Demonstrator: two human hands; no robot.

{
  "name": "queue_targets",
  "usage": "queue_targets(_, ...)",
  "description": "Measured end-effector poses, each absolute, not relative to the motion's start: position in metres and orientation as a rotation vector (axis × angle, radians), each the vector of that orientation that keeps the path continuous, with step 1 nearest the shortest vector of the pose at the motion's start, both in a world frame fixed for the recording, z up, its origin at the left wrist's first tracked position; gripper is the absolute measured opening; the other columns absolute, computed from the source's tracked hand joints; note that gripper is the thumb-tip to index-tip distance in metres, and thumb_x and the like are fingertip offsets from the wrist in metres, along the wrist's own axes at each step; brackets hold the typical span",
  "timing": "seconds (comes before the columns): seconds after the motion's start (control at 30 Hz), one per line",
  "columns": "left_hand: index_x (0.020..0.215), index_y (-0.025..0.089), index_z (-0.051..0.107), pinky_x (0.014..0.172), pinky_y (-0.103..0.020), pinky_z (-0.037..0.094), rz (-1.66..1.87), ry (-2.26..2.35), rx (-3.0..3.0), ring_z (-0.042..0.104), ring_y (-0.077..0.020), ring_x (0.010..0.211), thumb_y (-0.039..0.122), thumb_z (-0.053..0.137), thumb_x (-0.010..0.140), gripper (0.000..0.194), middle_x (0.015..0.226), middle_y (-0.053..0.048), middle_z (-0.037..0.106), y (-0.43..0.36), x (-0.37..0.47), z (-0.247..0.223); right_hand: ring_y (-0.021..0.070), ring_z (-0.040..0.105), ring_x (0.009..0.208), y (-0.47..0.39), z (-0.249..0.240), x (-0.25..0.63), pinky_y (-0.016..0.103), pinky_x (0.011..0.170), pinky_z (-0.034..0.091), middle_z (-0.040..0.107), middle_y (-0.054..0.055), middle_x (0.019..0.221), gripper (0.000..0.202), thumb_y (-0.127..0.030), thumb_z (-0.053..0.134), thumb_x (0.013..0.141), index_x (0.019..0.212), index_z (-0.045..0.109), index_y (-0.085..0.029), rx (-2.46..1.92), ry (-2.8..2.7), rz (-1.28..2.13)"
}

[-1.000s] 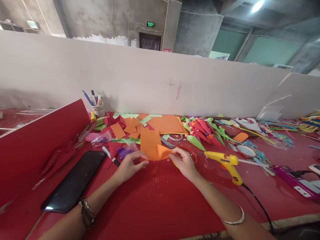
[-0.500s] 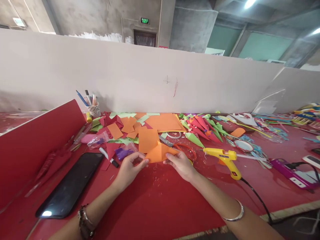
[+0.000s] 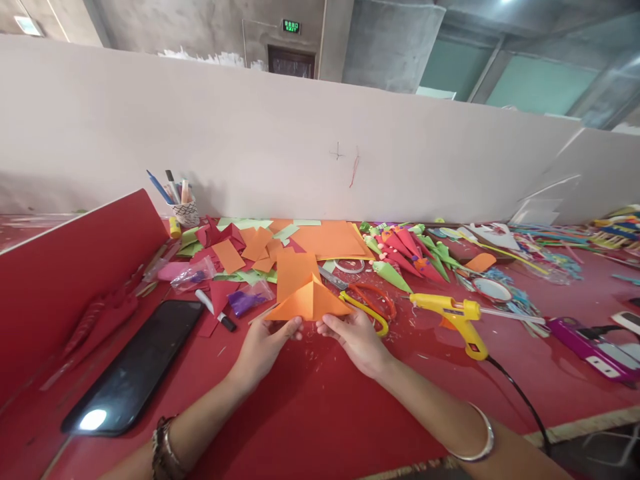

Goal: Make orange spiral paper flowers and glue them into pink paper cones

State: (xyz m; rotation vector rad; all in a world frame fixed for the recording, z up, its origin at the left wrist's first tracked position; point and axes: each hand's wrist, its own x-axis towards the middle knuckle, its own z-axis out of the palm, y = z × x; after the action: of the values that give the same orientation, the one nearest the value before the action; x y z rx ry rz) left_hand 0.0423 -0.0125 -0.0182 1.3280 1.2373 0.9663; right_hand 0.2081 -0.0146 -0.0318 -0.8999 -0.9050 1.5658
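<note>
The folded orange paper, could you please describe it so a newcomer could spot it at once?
On the red table, look below the pale partition to the left hand and right hand. They hold the folded orange paper; unlike the flat orange sheet just behind it, it has a raised central crease and pointed sides.

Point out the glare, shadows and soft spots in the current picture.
Head view: bright white glare on the phone's near end; head view: a soft shadow on the pale partition beside the pen cup; head view: folded orange paper reasonably crisp, far right edge softer.
</note>
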Motion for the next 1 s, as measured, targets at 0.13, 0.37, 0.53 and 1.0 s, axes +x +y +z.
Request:
queue_targets(0.13, 0.052, 0.013, 0.06, 0.064, -0.025, 0.045, 0.927, 1.218, 1.353, 0.061, -0.0181, 0.065, 0.043, 0.056, 0.07, 0.035, 0.062, -0.006, 0.067, -0.0136, 0.044, -0.0166, 0.013, 0.064, 0.063, -0.0149, -0.0339, 0.2061, 0.03, 0.07, 0.052, 0.069, 0.003, 0.067, 0.019, -0.032, 0.072, 0.061, 0.068, 0.068, -0.015, -0.941, -0.965, 1.594)
queue_targets(0.37, 0.057, 0.013, 0.059, 0.058, -0.021, 0.045, 1.022, 1.117, 1.368, 0.057, -0.0128, 0.056, 0.036, 0.057, 0.07, 0.026, 0.059, -0.002, 0.064, -0.0195, 0.0487, -0.0152, 0.0142, 0.064, 0.059, -0.0165, -0.0293, 0.2052, 0.029, 0.063, 0.053, 0.067, 0.004, 0.064, 0.023, -0.036, 0.066, 0.067, 0.064, 0.067, -0.013, -0.978, -1.156, 1.55)
queue_targets(0.53, 0.059, 0.012, 0.061, 0.055, -0.023, 0.045, 0.945, 1.115, 1.398, 0.057, -0.0139, 0.054, 0.037, 0.057, 0.071, 0.028, 0.057, -0.004, 0.064, -0.018, 0.0468, -0.0199, 0.0124, 0.061, 0.057, -0.0195, -0.0276, 0.2038, 0.027, 0.059, 0.053, 0.065, 0.002, 0.061, 0.02, -0.034, 0.065, 0.068, 0.068, 0.067, -0.014, -0.959, -1.239, 1.55)
queue_targets(1.0, 0.077, 0.012, 0.063, 0.067, -0.025, 0.047, 0.892, 1.056, 1.507, 0.06, -0.0173, 0.071, 0.029, 0.055, 0.073, 0.02, 0.074, -0.005, 0.066, -0.02, 0.047, -0.0238, 0.011, 0.057, 0.059, -0.0207, -0.0355, 0.2077, 0.025, 0.06, 0.049, 0.062, 0.001, 0.068, 0.015, -0.031, 0.058, 0.075, 0.078, 0.062, -0.016, -1.003, -1.492, 1.364)
